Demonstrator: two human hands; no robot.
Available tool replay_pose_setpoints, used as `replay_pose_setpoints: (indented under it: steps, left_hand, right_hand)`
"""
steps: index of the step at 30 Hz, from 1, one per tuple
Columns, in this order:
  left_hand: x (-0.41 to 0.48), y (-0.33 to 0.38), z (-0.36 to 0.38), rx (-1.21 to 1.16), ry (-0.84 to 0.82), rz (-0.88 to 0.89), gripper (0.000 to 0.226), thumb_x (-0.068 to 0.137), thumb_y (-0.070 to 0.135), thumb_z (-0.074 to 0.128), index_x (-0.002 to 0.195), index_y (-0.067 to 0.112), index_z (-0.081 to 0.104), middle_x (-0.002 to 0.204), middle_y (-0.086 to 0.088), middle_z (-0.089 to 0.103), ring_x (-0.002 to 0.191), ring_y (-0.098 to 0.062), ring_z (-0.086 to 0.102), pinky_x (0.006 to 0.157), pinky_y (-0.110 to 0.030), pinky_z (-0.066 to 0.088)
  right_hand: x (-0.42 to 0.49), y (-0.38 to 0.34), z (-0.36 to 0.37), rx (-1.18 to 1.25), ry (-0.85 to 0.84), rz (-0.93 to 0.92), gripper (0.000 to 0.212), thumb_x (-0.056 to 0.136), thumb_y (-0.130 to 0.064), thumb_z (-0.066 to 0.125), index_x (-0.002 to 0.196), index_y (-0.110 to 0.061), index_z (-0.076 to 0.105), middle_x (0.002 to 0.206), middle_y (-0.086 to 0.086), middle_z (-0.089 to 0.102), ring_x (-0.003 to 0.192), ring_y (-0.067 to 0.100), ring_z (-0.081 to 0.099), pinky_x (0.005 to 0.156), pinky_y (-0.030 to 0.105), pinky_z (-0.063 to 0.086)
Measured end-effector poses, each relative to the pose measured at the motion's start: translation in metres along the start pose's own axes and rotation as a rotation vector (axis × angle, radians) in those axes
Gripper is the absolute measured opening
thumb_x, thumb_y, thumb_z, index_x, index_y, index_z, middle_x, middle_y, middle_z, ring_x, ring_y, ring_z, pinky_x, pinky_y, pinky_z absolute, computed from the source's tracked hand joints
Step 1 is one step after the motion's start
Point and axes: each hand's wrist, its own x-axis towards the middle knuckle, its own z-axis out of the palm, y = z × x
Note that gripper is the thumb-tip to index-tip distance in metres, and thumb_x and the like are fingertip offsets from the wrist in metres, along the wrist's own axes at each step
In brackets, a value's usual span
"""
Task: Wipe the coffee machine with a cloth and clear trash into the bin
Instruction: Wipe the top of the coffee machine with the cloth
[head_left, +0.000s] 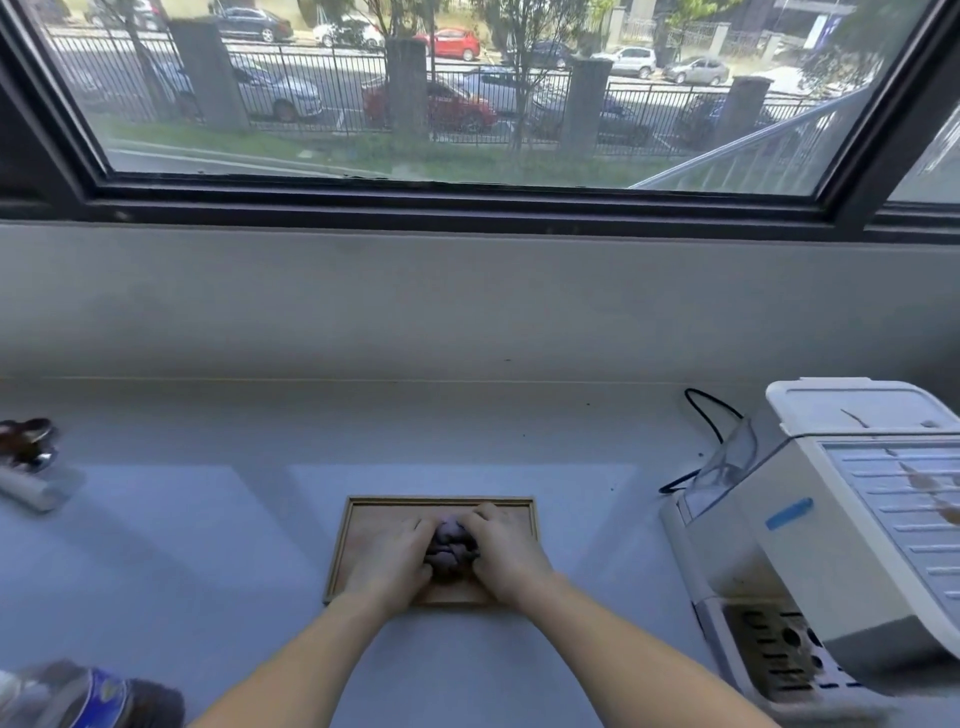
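Observation:
A dark purple-grey cloth (450, 545), bunched into a ball, lies on a small wooden tray (441, 506) in the middle of the counter. My left hand (393, 558) and my right hand (505, 556) close in on it from either side, fingers curled round the bundle. The white coffee machine (841, 525) stands at the right, brown stains on its ribbed top and a dirty drip tray (779, 654) at its foot. Both hands are well left of the machine.
A black cable (709, 415) runs behind the machine. At the far left edge lies a white and dark object (28, 462). A plastic bottle with a blue label (88, 696) sits at the bottom left corner. A window fills the back wall.

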Motion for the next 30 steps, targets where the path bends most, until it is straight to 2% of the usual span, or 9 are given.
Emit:
replay_pose_setpoints:
  steps: [4,8,13,16,20,23,26,30]
  left_hand:
    - [-0.003,0.002,-0.008,-0.049,0.053,0.064,0.047,0.078,0.024,0.056,0.125,0.028,0.054,0.12,0.003,0.062,0.108,-0.018,0.055,0.079,-0.027,0.043]
    - [-0.003,0.018,-0.023,-0.059,0.134,0.153,0.049,0.077,0.025,0.057,0.125,0.029,0.056,0.11,0.002,0.06,0.104,-0.02,0.055,0.073,-0.027,0.038]
    - [-0.003,0.049,-0.049,-0.179,0.226,0.274,0.051,0.075,0.016,0.064,0.125,0.027,0.059,0.1,0.006,0.056,0.094,-0.024,0.059,0.07,-0.029,0.04]
    - [-0.001,0.078,-0.07,-0.244,0.302,0.393,0.054,0.072,0.008,0.068,0.123,0.025,0.062,0.095,0.01,0.05,0.091,-0.02,0.058,0.07,-0.026,0.038]
    - [-0.003,0.116,-0.1,-0.259,0.385,0.535,0.054,0.07,0.023,0.059,0.124,0.022,0.062,0.099,0.003,0.057,0.086,-0.02,0.058,0.069,-0.029,0.044]
    - [-0.008,0.142,-0.117,-0.269,0.404,0.597,0.056,0.068,0.02,0.057,0.124,0.022,0.063,0.102,0.004,0.056,0.086,-0.022,0.06,0.072,-0.031,0.048]
    - [-0.017,0.167,-0.13,-0.327,0.432,0.645,0.05,0.068,0.026,0.054,0.116,0.025,0.065,0.106,0.007,0.052,0.085,-0.017,0.059,0.075,-0.029,0.048]
    - [-0.029,0.205,-0.144,-0.336,0.485,0.719,0.047,0.066,0.024,0.057,0.113,0.027,0.065,0.112,0.014,0.059,0.094,-0.01,0.06,0.08,-0.026,0.048]
  right_hand:
    - [-0.006,0.003,-0.013,0.053,0.023,-0.004,0.032,0.082,-0.018,0.062,0.113,-0.018,0.061,0.114,0.007,0.055,0.103,0.03,0.056,0.082,0.035,0.047]
    - [-0.019,0.004,-0.033,0.056,0.12,0.024,0.028,0.08,-0.02,0.062,0.108,-0.019,0.065,0.107,0.006,0.059,0.1,0.029,0.057,0.077,0.034,0.046]
    - [-0.047,0.002,-0.071,0.048,0.27,0.095,0.025,0.08,-0.024,0.065,0.105,-0.018,0.066,0.102,0.007,0.059,0.097,0.032,0.056,0.069,0.034,0.041]
    - [-0.068,0.002,-0.103,0.013,0.379,0.154,0.027,0.082,-0.025,0.065,0.108,-0.02,0.066,0.102,0.008,0.057,0.096,0.033,0.055,0.068,0.034,0.042]
    - [-0.1,0.001,-0.144,0.012,0.503,0.208,0.034,0.08,-0.019,0.066,0.114,-0.02,0.067,0.104,0.009,0.058,0.099,0.034,0.055,0.077,0.039,0.048]
    - [-0.123,0.0,-0.169,0.004,0.567,0.232,0.037,0.079,-0.019,0.068,0.116,-0.021,0.067,0.107,0.008,0.06,0.1,0.032,0.057,0.078,0.035,0.046]
    - [-0.148,-0.003,-0.192,0.0,0.623,0.25,0.037,0.078,-0.022,0.071,0.115,-0.023,0.068,0.106,0.007,0.061,0.1,0.031,0.058,0.08,0.037,0.048]
    - [-0.19,-0.001,-0.223,-0.003,0.689,0.237,0.038,0.073,-0.023,0.071,0.111,-0.025,0.069,0.103,0.005,0.063,0.097,0.029,0.059,0.081,0.039,0.049]
